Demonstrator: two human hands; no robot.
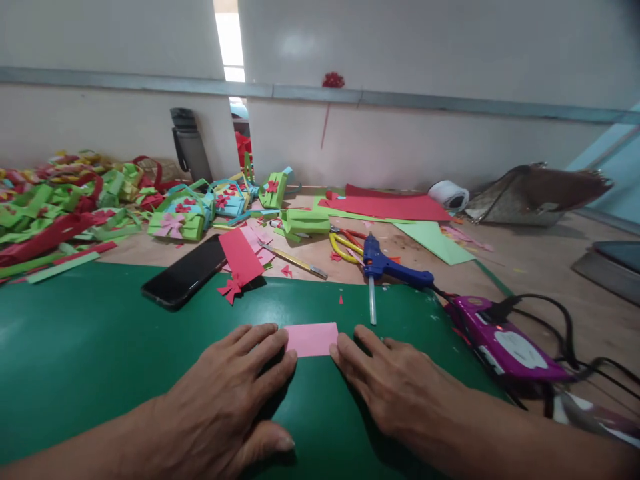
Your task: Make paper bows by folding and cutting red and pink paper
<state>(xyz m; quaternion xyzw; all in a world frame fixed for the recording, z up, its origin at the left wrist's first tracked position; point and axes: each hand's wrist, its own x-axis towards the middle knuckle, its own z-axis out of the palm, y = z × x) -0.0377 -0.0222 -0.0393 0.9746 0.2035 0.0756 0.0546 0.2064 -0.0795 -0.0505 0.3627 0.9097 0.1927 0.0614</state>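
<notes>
A small pink paper rectangle (pixel 313 339) lies flat on the green cutting mat (pixel 100 347). My left hand (pixel 235 387) rests palm down on the mat, its fingertips on the paper's left edge. My right hand (pixel 395 380) lies flat too, fingertips touching the paper's right edge. Neither hand grips anything; the fingers are spread.
A black phone (pixel 186 273), red paper strip (pixel 241 255) and small red bow (pixel 230 289) lie beyond the hands. A blue glue gun (pixel 387 267), scissors (pixel 343 243), a cutter (pixel 297 262) and a purple power strip (pixel 505 340) with cables sit right. Piles of paper crafts (pixel 75 200) fill the left.
</notes>
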